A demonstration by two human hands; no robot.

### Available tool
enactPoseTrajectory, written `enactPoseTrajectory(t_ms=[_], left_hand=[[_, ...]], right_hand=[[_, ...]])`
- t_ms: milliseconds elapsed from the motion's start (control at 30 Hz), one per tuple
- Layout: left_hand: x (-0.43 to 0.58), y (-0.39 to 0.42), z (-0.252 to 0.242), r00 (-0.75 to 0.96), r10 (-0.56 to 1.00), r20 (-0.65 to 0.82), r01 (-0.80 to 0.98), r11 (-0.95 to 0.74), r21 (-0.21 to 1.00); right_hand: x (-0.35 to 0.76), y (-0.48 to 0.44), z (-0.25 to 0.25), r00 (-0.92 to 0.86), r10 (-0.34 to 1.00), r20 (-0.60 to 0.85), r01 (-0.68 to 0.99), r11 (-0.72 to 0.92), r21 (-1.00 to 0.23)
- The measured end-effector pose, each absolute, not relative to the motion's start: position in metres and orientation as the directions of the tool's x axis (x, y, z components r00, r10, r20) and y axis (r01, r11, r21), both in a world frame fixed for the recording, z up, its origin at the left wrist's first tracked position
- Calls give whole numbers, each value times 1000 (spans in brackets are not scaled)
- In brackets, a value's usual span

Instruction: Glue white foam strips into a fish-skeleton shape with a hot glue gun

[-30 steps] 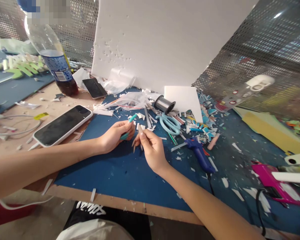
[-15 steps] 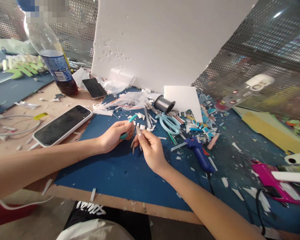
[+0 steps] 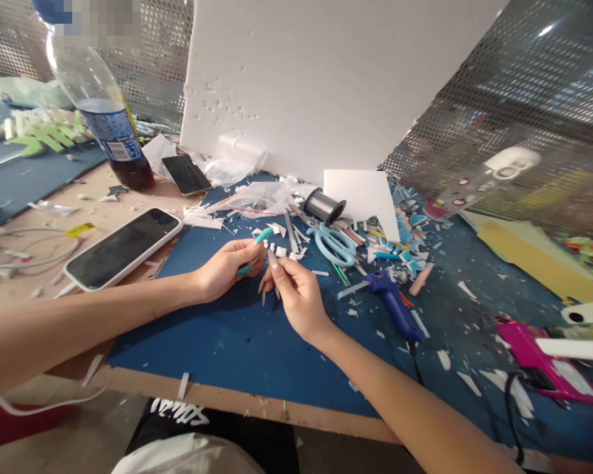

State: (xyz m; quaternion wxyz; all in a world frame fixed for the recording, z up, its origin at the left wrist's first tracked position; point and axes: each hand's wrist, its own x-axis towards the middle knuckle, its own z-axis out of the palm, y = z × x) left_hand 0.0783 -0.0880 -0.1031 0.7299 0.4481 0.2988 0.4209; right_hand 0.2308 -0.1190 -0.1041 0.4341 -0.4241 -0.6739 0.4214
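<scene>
My left hand (image 3: 227, 266) is closed around something teal (image 3: 263, 235). One teal end sticks out past the thumb, and another teal part shows below the fingers. Its middle is covered by the fingers, so its kind cannot be made out. Close on the right, my right hand (image 3: 299, 289) is pinched, thumb against fingers, with long pointed nails. Whatever it may hold is too small or hidden to name. The fingertips of both hands nearly meet above the blue mat (image 3: 217, 349), in front of small white scraps (image 3: 281, 251).
Right of my hands lie light-blue scissors (image 3: 333, 245), a wire spool (image 3: 325, 205) and a blue glue gun (image 3: 395, 306) with its cord. On the left are a phone (image 3: 126, 249) and a cola bottle (image 3: 111, 135). A white foam board (image 3: 296, 79) stands behind; a pink device (image 3: 548, 362) lies far right.
The teal end at my left thumb has tilted slightly to the right. Both hands otherwise stay almost in place.
</scene>
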Motion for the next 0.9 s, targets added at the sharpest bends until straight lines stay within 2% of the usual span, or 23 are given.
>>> enactPoseTrajectory(t_ms=[267,433,900], left_hand=[[75,-83,-101,473,879,53,-162,28,986],[70,-81,-99,490,865,108,-50,-96,994],[68,-77,-95,627,773,94,-23,-102,995]], right_hand=[[231,-119,-104,-282,942,181,163,233,-959],[233,-119,-107,-298,945,134,190,196,-962],[233,-117,-106,-339,932,125,194,199,-961]])
